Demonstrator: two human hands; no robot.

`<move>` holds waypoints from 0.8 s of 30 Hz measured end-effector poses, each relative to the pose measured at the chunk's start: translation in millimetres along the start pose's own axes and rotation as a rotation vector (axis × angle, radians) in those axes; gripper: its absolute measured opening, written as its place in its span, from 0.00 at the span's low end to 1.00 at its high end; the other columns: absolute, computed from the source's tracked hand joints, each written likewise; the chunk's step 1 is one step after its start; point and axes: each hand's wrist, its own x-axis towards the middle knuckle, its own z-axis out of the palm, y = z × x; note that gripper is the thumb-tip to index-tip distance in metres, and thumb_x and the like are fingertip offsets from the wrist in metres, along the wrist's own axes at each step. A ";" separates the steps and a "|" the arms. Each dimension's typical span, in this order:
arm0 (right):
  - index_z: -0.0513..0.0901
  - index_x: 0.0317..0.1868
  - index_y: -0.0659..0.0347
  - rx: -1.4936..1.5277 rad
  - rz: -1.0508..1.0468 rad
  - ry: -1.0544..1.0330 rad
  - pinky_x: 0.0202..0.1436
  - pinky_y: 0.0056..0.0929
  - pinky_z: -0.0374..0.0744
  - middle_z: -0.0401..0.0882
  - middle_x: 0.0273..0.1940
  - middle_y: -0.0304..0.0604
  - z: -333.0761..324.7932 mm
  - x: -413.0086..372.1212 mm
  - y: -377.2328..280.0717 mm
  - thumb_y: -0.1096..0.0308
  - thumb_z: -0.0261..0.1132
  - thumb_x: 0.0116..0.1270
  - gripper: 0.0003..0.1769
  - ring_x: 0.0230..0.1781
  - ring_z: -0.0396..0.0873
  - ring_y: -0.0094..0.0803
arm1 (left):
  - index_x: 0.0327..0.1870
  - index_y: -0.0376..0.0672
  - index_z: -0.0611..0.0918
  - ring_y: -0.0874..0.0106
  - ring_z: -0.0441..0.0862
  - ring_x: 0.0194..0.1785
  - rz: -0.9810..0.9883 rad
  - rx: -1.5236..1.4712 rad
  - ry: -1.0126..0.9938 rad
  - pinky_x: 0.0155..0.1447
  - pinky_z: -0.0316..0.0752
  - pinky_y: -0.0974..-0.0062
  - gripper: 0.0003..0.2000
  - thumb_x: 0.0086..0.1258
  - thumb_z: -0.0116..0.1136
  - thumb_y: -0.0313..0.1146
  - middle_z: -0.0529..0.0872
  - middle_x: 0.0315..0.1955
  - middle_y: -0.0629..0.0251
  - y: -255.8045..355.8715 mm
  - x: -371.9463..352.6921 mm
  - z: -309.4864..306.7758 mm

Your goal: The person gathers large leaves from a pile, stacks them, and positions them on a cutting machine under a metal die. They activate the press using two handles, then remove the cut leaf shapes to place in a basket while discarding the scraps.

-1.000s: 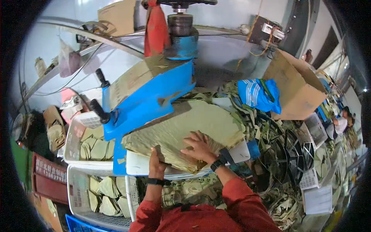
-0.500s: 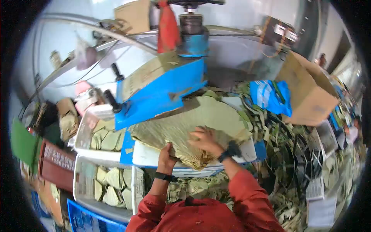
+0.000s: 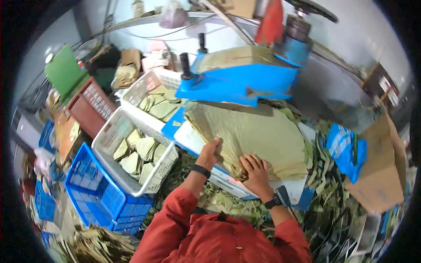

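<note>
A thick stack of large dried leaves (image 3: 258, 131) lies fanned out on a white board (image 3: 291, 188), its pleated, bunched end toward me. My left hand (image 3: 209, 153) grips the left edge of the stack, thumb up on top. Over the bunched end curls my right hand (image 3: 258, 175), its fingers closed on the leaves; the undersides of both hands are hidden. Just beyond the stack hangs the blue arm of a press machine (image 3: 237, 83), with two black handles on its left and cardboard on top.
Left of the board, a white basket (image 3: 151, 188) and another white basket (image 3: 128, 98) hold cut leaf pieces. A blue crate (image 3: 94, 193) stands nearer me. Leaf scraps (image 3: 324, 193) pile up at right, beside a blue bag (image 3: 346, 147) and a cardboard box (image 3: 377, 162).
My view has swung left, bringing the blue crate into sight. My right hand has moved from the top of the leaves down to their bunched end; my left still holds the left edge.
</note>
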 end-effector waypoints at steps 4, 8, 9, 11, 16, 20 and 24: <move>0.70 0.61 0.49 -0.009 -0.014 -0.070 0.63 0.48 0.57 0.69 0.59 0.39 -4.9 11.7 4.3 0.55 0.71 0.44 0.40 0.61 0.63 0.41 | 0.38 0.42 0.79 0.73 0.75 0.31 0.004 -0.047 -0.097 0.35 0.73 0.72 0.11 0.69 0.52 0.41 0.80 0.31 0.70 3.2 -8.6 1.8; 0.69 0.62 0.50 0.078 0.074 -0.185 0.61 0.48 0.60 0.69 0.60 0.40 -15.9 20.8 -0.9 0.58 0.70 0.45 0.40 0.62 0.63 0.41 | 0.38 0.42 0.78 0.72 0.76 0.30 0.009 -0.107 -0.104 0.34 0.74 0.71 0.12 0.68 0.53 0.42 0.79 0.30 0.68 -12.2 11.8 -2.1; 0.69 0.62 0.50 0.046 0.074 -0.225 0.62 0.47 0.60 0.68 0.61 0.40 -18.0 20.7 -1.3 0.61 0.69 0.45 0.40 0.63 0.63 0.41 | 0.38 0.42 0.77 0.72 0.76 0.30 0.030 -0.115 -0.141 0.33 0.74 0.71 0.12 0.68 0.54 0.42 0.77 0.28 0.69 -7.6 -0.4 1.1; 0.69 0.63 0.49 0.053 0.067 -0.248 0.63 0.46 0.60 0.68 0.61 0.40 -19.9 20.7 -0.7 0.62 0.69 0.44 0.40 0.63 0.63 0.41 | 0.38 0.43 0.76 0.71 0.76 0.30 0.003 -0.112 -0.153 0.33 0.74 0.70 0.11 0.67 0.54 0.42 0.76 0.27 0.69 -9.0 1.6 -0.7; 0.69 0.62 0.50 0.078 0.070 -0.242 0.64 0.45 0.60 0.67 0.61 0.40 -21.5 23.1 -4.4 0.64 0.69 0.44 0.40 0.62 0.64 0.41 | 0.41 0.42 0.78 0.68 0.79 0.34 0.075 -0.201 -0.287 0.36 0.75 0.66 0.14 0.66 0.56 0.44 0.79 0.29 0.65 13.3 23.7 -16.0; 0.69 0.62 0.49 0.138 0.082 -0.190 0.65 0.45 0.58 0.65 0.63 0.41 -17.9 18.3 -1.8 0.59 0.70 0.46 0.39 0.64 0.61 0.40 | 0.47 0.39 0.77 0.63 0.80 0.33 0.258 0.063 -0.405 0.24 0.77 0.58 0.19 0.63 0.55 0.46 0.82 0.32 0.58 35.6 92.7 -56.0; 0.69 0.62 0.49 0.048 0.128 -0.140 0.67 0.48 0.55 0.62 0.64 0.45 -10.0 5.0 3.4 0.52 0.69 0.49 0.38 0.67 0.55 0.42 | 0.33 0.43 0.78 0.66 0.77 0.30 0.105 0.072 -0.205 0.31 0.75 0.64 0.05 0.62 0.56 0.34 0.80 0.29 0.66 44.5 120.7 -72.0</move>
